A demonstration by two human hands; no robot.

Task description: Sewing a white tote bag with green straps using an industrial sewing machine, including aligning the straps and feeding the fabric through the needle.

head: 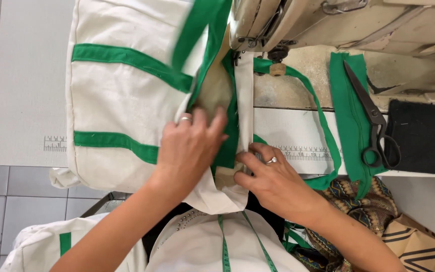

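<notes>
While two flat hands, left hand [190, 146] and right hand [273, 179], press one canvas bag [122, 100], neither grip closes.

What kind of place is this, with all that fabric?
Most likely a sewing workshop: a sewing machine stands on the table, tailor's scissors lie on green cloth, and both hands, left hand and right hand, press a cream bag with green trim.

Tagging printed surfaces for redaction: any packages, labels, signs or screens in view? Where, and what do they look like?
No packages, signs or screens.
Printed ruler scale: on the white table, just past the right hand; a thin strip of dark ticks.
Second ruler scale: left table edge, beside the cream bag; short dark tick strip.
</notes>
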